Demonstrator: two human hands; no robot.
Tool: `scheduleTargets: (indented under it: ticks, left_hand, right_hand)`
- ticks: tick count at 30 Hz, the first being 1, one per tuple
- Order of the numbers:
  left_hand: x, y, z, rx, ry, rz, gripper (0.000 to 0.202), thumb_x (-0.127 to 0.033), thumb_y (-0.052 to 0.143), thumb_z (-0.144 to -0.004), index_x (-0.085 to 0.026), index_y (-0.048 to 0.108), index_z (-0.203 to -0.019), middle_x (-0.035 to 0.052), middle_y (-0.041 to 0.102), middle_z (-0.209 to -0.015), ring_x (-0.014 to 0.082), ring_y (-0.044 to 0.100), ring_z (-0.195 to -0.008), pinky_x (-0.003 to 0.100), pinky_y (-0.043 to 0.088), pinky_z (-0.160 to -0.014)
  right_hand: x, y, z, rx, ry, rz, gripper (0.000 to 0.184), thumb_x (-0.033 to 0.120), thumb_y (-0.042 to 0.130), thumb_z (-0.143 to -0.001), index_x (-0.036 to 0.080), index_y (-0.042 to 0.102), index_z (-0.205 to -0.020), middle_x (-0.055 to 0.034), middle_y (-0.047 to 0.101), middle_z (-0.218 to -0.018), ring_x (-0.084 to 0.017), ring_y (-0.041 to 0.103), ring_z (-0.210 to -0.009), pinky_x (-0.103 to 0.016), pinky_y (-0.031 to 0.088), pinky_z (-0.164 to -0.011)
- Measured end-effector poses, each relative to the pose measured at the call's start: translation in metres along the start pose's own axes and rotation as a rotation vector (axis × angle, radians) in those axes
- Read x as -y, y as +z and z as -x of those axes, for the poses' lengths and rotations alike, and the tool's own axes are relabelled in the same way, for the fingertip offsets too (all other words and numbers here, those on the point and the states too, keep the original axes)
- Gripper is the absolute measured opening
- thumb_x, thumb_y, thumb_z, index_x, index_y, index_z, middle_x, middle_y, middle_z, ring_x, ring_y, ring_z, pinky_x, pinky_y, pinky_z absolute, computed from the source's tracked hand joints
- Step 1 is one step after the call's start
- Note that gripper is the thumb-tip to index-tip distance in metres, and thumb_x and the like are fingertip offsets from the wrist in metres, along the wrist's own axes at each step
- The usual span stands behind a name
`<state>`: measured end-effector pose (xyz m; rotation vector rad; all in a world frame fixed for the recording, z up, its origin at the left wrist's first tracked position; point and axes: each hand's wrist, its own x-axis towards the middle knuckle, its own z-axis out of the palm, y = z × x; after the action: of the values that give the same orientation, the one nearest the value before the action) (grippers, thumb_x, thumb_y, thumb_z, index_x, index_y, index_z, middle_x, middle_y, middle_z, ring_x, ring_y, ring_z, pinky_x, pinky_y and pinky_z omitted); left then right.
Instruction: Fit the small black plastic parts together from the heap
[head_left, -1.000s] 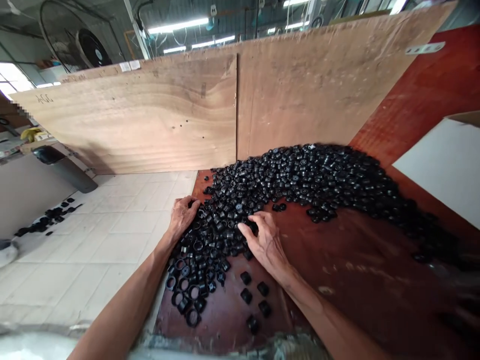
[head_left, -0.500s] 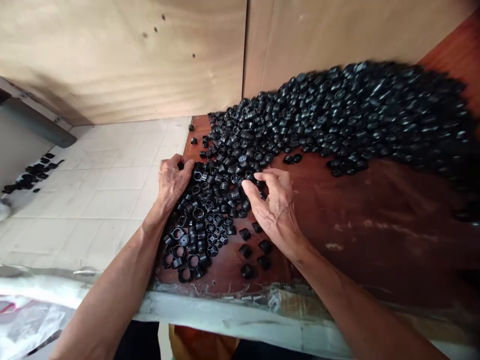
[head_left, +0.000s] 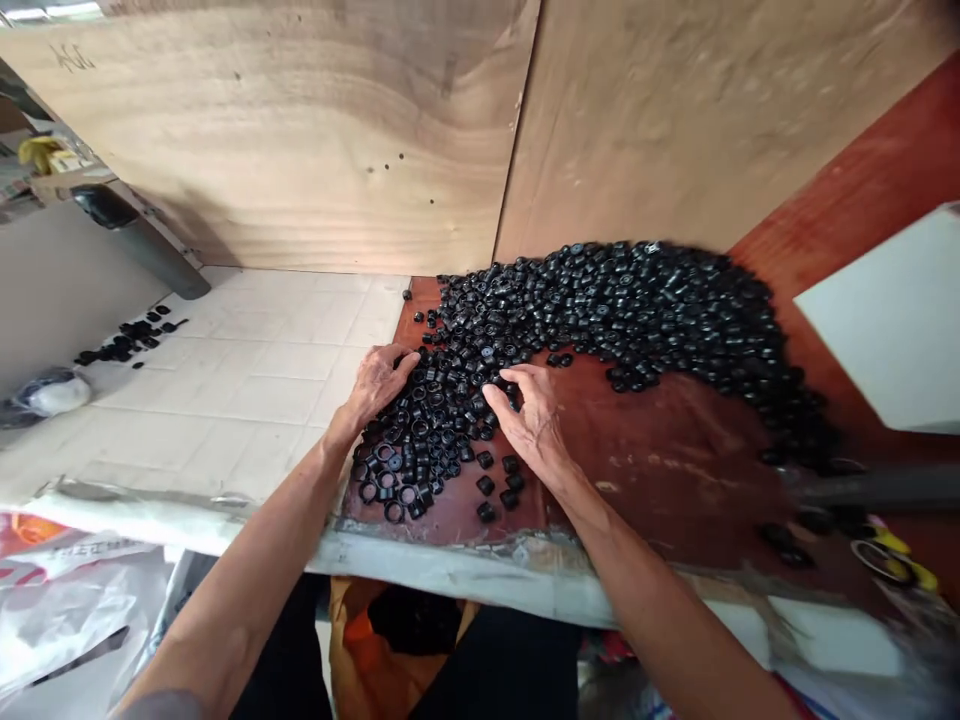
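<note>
My left hand (head_left: pixel 381 382) rests at the left edge of a spread of small black plastic rings and caps (head_left: pixel 420 428). Its fingers are bent, with the thumb apart from them, and I see nothing held. Across the spread, my right hand (head_left: pixel 534 418) has thumb and forefinger parted beside the black parts; its other fingers curl under, partly hidden. Just below it, several separate black caps (head_left: pixel 486 486) sit in loose rows. The spread runs back into a large heap of black parts (head_left: pixel 637 300).
Plywood boards (head_left: pixel 300 150) stand behind the reddish-brown worktop (head_left: pixel 637 460). Pale sheeting (head_left: pixel 277 350) covers the left side, where a grey tube (head_left: pixel 169 255) leans near more black pieces (head_left: pixel 127 342). A white panel (head_left: pixel 892 320) is at right, yellow-handled scissors (head_left: pixel 896 555) at lower right.
The view has shifted and widened, bringing the white panel and scissors into sight. Both hands keep nearly the same places at the sides of the black parts.
</note>
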<state>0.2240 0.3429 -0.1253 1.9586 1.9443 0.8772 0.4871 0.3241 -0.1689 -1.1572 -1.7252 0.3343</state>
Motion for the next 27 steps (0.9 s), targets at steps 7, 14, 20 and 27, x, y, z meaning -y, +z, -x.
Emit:
scheduleTargets:
  ticks: [7, 14, 20, 27]
  left_hand:
    - [0.002, -0.047, 0.082, 0.002, 0.318, -0.039, 0.046, -0.057, 0.054, -0.101, -0.027, 0.063, -0.134, 0.0115, 0.059, -0.147, 0.0312, 0.051, -0.141, 0.051, 0.045, -0.119]
    - [0.027, -0.036, 0.178, 0.118, 0.306, -0.221, 0.124, -0.076, 0.08, -0.07, -0.026, 0.021, -0.167, 0.0236, 0.016, -0.174, 0.0515, 0.015, -0.16, 0.072, 0.033, -0.121]
    - [0.007, -0.014, 0.164, 0.057, 0.297, -0.258, 0.123, -0.08, 0.077, -0.07, -0.019, 0.026, -0.164, 0.028, 0.019, -0.172, 0.0551, 0.011, -0.159, 0.077, 0.021, -0.122]
    - [0.0, -0.034, 0.2, -0.049, 0.301, -0.073, 0.043, -0.054, 0.072, -0.09, -0.026, 0.06, -0.121, 0.0129, 0.067, -0.114, 0.0325, 0.067, -0.11, 0.048, 0.058, -0.093]
  right_hand:
    - [0.027, -0.037, 0.021, 0.17, -0.122, -0.002, 0.043, 0.045, 0.067, -0.095, 0.019, 0.061, -0.129, -0.0155, 0.057, -0.134, -0.03, 0.056, -0.128, -0.05, 0.048, -0.11]
    - [0.047, -0.055, 0.093, 0.544, -0.234, 0.36, 0.092, 0.058, 0.074, -0.091, 0.022, 0.031, -0.165, -0.0218, 0.025, -0.17, -0.048, 0.017, -0.157, -0.07, 0.033, -0.115]
    - [0.031, -0.032, 0.068, 0.4, -0.237, 0.404, 0.069, 0.044, 0.065, -0.1, 0.019, 0.04, -0.159, -0.0243, 0.031, -0.167, -0.047, 0.02, -0.156, -0.072, 0.034, -0.112]
    - [0.086, -0.046, 0.092, 0.344, -0.196, -0.044, 0.016, 0.031, 0.062, -0.099, 0.02, 0.06, -0.109, -0.0107, 0.06, -0.111, -0.026, 0.064, -0.102, -0.041, 0.057, -0.093]
